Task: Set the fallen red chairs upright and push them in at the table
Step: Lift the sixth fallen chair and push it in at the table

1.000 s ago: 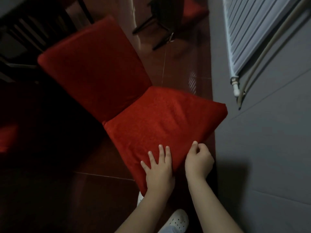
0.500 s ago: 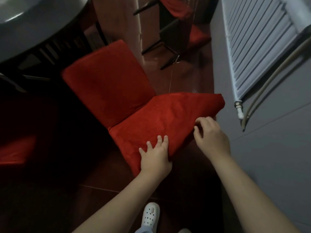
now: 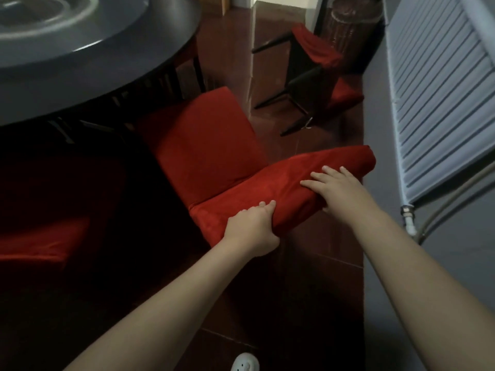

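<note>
We have the red chair (image 3: pixel 203 156) just beside the round dark worktop (image 3: pixel 120 62), one padded panel reaching towards its rim and the other panel coming back towards us. Our left hand (image 3: pixel 251 228) is clamped on the near edge of that closer panel, fingers curled over the fabric. Our right hand (image 3: pixel 340 188) lies across the panel further along, fingers spread on top and the thumb seemingly tucked beneath. We judge the chair fairly heavy for its size: a stiff frame under soft, plush cover that gives and may slide a little over the padding. It is better to grip the firm edge with both hands set apart, as now, than to bunch the cloth. Half a second ago the left hand lay flat on the panel and the right was only at its far corner; now both have closed in on it. The worktop also fills more of our view. Another red chair (image 3: pixel 318 49) lies tipped on the floor (image 3: pixel 308 277) near the radiator (image 3: pixel 442 103).
</note>
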A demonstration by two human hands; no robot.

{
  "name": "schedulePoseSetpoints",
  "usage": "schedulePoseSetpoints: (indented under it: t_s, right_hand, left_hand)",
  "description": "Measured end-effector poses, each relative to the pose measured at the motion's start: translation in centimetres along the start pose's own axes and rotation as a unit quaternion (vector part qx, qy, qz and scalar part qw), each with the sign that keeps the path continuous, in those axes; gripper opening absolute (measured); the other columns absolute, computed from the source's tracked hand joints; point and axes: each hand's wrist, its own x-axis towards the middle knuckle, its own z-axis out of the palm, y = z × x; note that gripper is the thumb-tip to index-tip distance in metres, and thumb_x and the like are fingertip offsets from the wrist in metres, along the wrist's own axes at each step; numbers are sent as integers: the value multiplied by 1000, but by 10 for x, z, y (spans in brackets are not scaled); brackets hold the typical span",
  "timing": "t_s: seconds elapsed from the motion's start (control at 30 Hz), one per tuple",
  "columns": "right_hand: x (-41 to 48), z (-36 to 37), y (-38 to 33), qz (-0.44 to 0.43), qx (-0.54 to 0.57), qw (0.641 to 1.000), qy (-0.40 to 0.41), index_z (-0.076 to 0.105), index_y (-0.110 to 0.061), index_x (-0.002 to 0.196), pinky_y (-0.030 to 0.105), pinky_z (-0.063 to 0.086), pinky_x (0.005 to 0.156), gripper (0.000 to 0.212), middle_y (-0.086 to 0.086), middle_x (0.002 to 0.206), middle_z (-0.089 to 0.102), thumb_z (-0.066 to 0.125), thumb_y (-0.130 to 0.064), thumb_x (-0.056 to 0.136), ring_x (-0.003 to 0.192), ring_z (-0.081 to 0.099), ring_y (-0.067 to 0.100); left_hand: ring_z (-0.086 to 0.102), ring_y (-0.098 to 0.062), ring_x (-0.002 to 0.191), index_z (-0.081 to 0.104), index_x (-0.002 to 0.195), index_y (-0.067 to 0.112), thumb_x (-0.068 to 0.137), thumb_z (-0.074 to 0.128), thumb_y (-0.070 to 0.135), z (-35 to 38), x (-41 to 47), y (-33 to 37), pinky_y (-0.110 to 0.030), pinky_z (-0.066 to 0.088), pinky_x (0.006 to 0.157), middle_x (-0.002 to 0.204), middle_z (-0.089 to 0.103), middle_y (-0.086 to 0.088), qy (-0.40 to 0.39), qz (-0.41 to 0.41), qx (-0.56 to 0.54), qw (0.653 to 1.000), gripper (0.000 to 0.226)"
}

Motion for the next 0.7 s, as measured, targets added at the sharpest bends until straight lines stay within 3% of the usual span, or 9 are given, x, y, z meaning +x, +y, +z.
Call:
schedulePoseSetpoints:
  t_s: [0.13, 0.3, 0.4, 0.5, 0.6, 0.7]
  right_hand:
    - [25, -20, -6, 0, 0, 1000, -9, 28, -37, 150, 43, 10, 119, 63, -2, 159, 28, 49, -12, 97, 148, 17, 21]
    - [40, -35, 0, -36, -41, 997, -45, 31, -39, 148, 38, 15, 117, 54, -4, 156, 33, 34, -12, 101, 145, 26, 19]
    - [51, -44, 4, -78, -74, 991, -83, 30, -36, 149, 33, 20, 115, 56, -5, 152, 40, 43, -18, 98, 140, 35, 17]
    - [64, -53, 8, -112, -82, 982, -127, 23, -34, 152, 36, 18, 116, 75, -3, 152, 39, 62, -35, 89, 139, 36, 19]
    - [74, -58, 12, -124, -71, 984, -103, 19, -37, 152, 43, 8, 119, 88, -2, 153, 36, 68, -49, 81, 144, 26, 22]
    - [85, -61, 11, -133, -36, 989, -58, 20, -38, 152, 45, 7, 119, 91, 0, 152, 36, 70, -51, 77, 142, 27, 23]
  left_hand:
    - [47, -25, 129, 25, 151, 31, 75, 64, 34, -26, 10, -12, -41, 42, 100, 151, 40, 2, 23, 8, 1, 1000, 85]
    - [55, -22, 118, 34, 146, 35, 69, 65, 43, -33, 14, -16, -36, 46, 92, 135, 55, 5, 45, 8, -7, 999, 84]
    - [56, -20, 117, 35, 144, 39, 66, 65, 50, -34, 14, -14, -36, 46, 93, 132, 58, 7, 43, -6, -9, 999, 84]
    - [58, -20, 115, 34, 142, 43, 63, 64, 55, -40, 15, -12, -36, 46, 91, 130, 59, 8, 41, -26, -6, 999, 85]
    - [58, -18, 113, 35, 141, 46, 62, 63, 56, -54, 16, -13, -34, 47, 89, 128, 60, 9, 47, -48, -3, 998, 84]
    - [61, -15, 108, 38, 137, 49, 60, 63, 59, -74, 18, -18, -31, 49, 85, 123, 63, 13, 62, -77, -2, 995, 81]
